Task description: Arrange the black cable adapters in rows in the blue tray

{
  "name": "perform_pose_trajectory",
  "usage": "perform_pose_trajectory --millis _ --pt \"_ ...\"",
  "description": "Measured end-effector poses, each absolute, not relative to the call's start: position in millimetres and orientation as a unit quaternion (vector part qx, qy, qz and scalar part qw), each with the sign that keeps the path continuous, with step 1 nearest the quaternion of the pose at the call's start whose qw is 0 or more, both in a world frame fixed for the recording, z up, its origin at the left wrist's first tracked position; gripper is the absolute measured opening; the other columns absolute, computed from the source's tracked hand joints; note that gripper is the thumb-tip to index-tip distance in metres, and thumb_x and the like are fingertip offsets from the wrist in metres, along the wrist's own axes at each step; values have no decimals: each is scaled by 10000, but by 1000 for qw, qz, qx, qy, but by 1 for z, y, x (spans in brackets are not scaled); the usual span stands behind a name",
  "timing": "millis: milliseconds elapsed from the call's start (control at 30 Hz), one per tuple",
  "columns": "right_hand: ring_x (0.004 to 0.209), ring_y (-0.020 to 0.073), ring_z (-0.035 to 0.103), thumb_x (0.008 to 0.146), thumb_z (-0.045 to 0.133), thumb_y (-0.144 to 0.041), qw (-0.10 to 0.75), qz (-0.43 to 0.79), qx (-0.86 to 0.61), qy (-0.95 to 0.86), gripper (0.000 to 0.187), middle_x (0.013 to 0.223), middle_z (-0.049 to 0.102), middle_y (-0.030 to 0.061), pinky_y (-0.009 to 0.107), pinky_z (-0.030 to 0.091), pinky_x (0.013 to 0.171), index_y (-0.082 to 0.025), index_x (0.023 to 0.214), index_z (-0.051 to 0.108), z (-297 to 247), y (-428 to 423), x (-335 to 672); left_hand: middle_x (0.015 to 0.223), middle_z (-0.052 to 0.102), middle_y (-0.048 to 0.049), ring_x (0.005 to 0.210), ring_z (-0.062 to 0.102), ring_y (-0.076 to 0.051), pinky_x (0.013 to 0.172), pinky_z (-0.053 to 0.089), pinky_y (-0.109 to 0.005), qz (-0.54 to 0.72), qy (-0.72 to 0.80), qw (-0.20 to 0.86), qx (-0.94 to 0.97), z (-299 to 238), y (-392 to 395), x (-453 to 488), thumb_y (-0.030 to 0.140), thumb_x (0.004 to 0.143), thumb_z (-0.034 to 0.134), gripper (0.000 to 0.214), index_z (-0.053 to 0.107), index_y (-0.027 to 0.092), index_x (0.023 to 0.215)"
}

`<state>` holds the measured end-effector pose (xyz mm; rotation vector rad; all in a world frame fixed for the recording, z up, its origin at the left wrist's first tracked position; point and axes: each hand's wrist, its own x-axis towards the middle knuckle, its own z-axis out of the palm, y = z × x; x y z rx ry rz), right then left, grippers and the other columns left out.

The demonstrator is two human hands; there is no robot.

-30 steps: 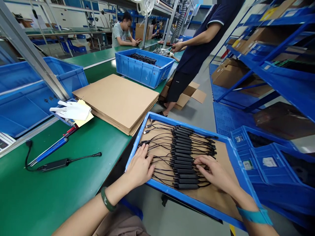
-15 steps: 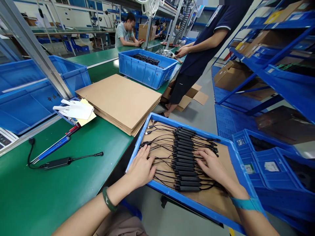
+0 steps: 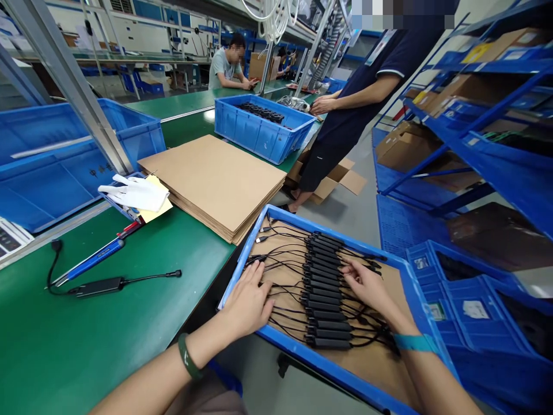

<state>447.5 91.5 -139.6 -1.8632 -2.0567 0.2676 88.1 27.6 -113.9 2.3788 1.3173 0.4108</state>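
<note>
A row of black cables with inline boxes [image 3: 325,288] lies side by side in a shallow blue tray [image 3: 345,377] lined with brown cardboard. My left hand [image 3: 248,301] rests flat over the cable ends at the tray's left side, fingers stretched out. At the boxes' right ends is my right hand [image 3: 368,283], its fingers bent and slightly apart from the thumb, touching the cables there. What lies beneath both palms is hidden. Small plugs [image 3: 262,234] show at the far left of the tray.
On the green table [image 3: 142,340] lie a single black cable with a box [image 3: 101,286], a blue pen-like tool [image 3: 93,259], white gloves [image 3: 140,193] and stacked cardboard sheets [image 3: 216,178]. A blue bin [image 3: 259,135] stands behind. A co-worker [image 3: 345,132] stands beyond the tray; shelves [image 3: 488,121] are right.
My right hand has drawn its fingers closer together at the boxes' right ends. My left hand stays over the left cable ends. The whole view has shifted slightly.
</note>
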Motion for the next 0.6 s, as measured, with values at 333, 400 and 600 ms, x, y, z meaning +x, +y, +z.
perform_pose_trajectory --millis 333,400,600 --pt "1081 318 604 805 444 -298 175 40 -630 -756 321 1140 632 174 500 494 949 -152 940 696 -137 103 451 1540 351 -246 1456 278 -369 1183 309 -532 160 470 189 847 -118 27 88 293 893 579 378 615 103 1218" --pt "1133 324 579 794 449 -293 172 37 -625 -760 290 1163 637 166 516 464 991 -166 899 687 -137 107 452 1542 353 -238 1454 286 -366 1180 316 -534 166 471 188 846 -119 26 89 292 887 586 374 617 109 1211" --pt "933 289 660 755 467 -285 167 52 -638 -750 258 980 710 114 458 531 862 -194 925 640 -141 122 461 1540 358 -235 1454 288 -367 1179 314 -546 169 470 201 842 -120 27 89 293 880 591 386 616 105 1216"
